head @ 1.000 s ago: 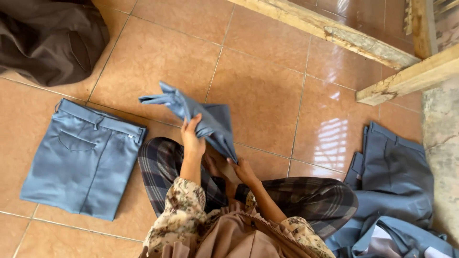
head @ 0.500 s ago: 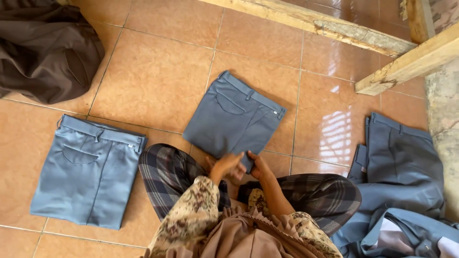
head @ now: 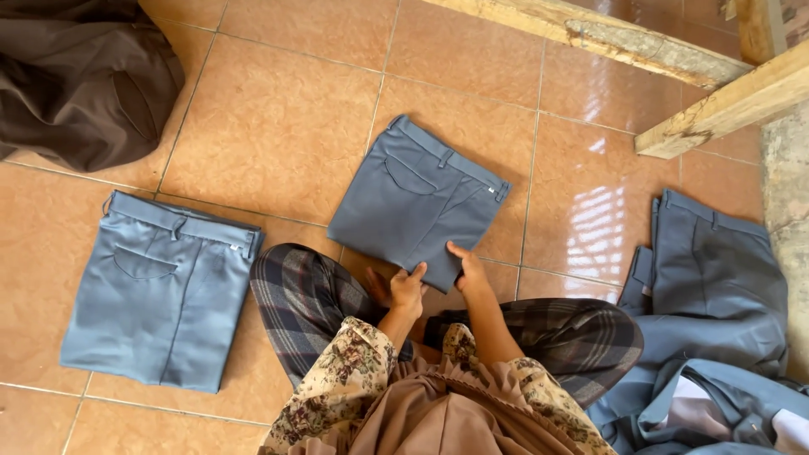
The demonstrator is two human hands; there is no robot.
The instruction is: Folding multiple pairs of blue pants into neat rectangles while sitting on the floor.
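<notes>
A: Where are the folded grey-blue trousers (head: 417, 202)?

B: Flat on the tiled floor (head: 278, 101), centre, just beyond the person's crossed knees. Waistband on the far edge, fold on the near edge.

A: Hands?

B: Left hand (head: 406, 291) rests on the near edge, fingers loosely together, tips on the cloth. Right hand (head: 466, 271) is beside it, index finger out, pressing the same edge. Neither one grips anything.

A: Handling?

B: My read: light, soft woven cloth, no stiffness. It should sag and unfold if lifted by one corner. Better hold is both sides of the fold, or slide it flat. Smooth tile probably lets it slip.

A: Nearby?

B: Second folded pair (head: 156, 291) at left, well apart. Loose pile of same-colour trousers (head: 716, 286) at right. Dark brown garment (head: 80, 76) far left. Wooden beams (head: 716, 93) far right.
</notes>
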